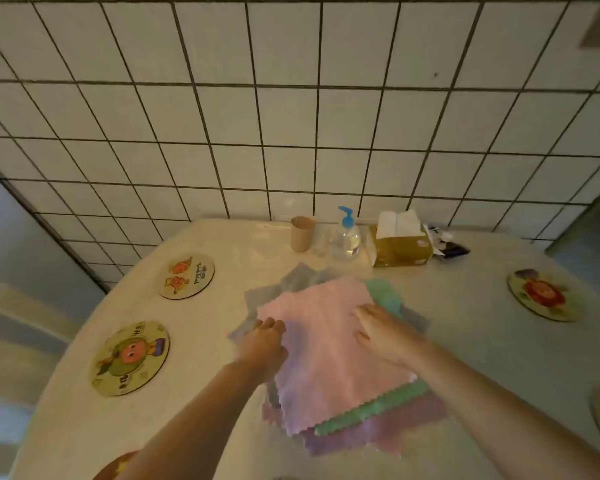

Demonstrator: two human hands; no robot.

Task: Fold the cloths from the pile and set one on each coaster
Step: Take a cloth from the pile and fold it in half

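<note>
A pile of cloths lies in the middle of the table, with a pink cloth spread flat on top. Under it show a green cloth, a purple cloth and a grey cloth. My left hand has its fingers curled on the pink cloth's left edge. My right hand rests flat on its right side, fingers spread. Round picture coasters lie on the table: two at the left, one at the far right, and parts of others at the frame's edges.
At the back of the table by the tiled wall stand a brown cup, a clear pump bottle with a blue top and a tissue box. The table's rounded edge runs along the left.
</note>
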